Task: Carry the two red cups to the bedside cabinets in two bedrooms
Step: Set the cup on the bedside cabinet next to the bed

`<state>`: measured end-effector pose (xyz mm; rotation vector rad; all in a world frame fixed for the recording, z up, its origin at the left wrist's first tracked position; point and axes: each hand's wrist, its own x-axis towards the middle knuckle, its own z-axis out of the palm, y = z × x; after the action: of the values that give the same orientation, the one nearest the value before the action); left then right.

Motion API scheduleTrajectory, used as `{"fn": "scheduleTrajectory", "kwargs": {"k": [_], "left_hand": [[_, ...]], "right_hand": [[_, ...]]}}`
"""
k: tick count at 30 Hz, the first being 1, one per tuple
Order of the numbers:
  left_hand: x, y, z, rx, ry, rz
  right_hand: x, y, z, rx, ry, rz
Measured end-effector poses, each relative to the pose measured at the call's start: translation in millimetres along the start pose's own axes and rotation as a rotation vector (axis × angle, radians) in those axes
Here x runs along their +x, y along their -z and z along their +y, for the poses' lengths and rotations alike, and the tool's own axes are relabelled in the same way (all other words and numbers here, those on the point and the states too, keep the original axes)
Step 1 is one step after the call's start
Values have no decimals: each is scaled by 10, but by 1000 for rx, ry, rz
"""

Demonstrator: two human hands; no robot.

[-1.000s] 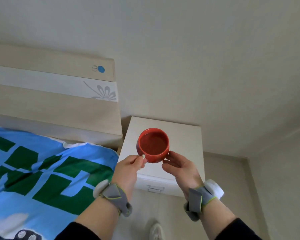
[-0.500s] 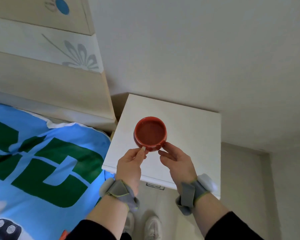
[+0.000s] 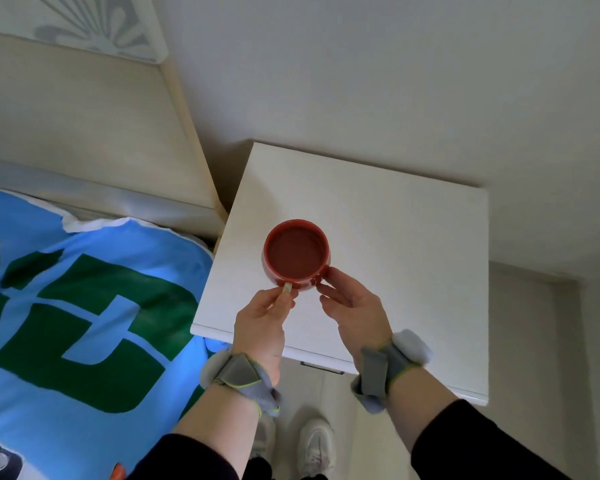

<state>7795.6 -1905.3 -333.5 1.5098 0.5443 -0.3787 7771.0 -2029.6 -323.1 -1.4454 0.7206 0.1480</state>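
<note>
Far left, approx 9 o'clock of the cup: the bed [image 3: 84,323], w/ a bright blue cover carrying big green shapes and a white edge at the top. Behind it, at 10 to 11 o'clock, the pale wood headboard [image 3: 84,116] w/ a grey flower print on its upper panel.

Next over, the left hand [image 3: 262,320], coming up from 6 o'clock. Fingers curled, thumb and forefinger pinching the red cup [image 3: 297,256] at its near lower side, approx 7 o'clock on the cup. A grey wrist strap [image 3: 238,374] w/ a yellow-green edge and a white puck sits on that wrist; black sleeve below it.

The cup is upright, mouth up, seen from above, inside reddish-brown. It's over the left-centre of the white bedside cabinet [image 3: 395,237] top. Can't tell if its base is actually down on the surface or just above it. Cabinet stands just beside the headboard, in the corner of the room, back edge near the wall [image 3: 361,64]. A small drawer handle shows under its front edge, between the two wrists.

Right hand [image 3: 355,306]: fingers curled, tips gripping the cup's near side at approx 5 o'clock. Same kind of grey strap [image 3: 385,365] w/ white puck on that wrist, black sleeve too.

At 6 o'clock, between the forearms, two white shoes [image 3: 316,445] on a pale floor [image 3: 534,341].
</note>
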Motion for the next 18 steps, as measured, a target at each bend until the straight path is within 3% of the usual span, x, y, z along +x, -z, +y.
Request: {"fn": "scheduleTrajectory", "kwargs": {"k": [18], "left_hand": [[370,-35,-419,-84,58,15]], "right_hand": [[427,-138,321,-5,8,-26]]}}
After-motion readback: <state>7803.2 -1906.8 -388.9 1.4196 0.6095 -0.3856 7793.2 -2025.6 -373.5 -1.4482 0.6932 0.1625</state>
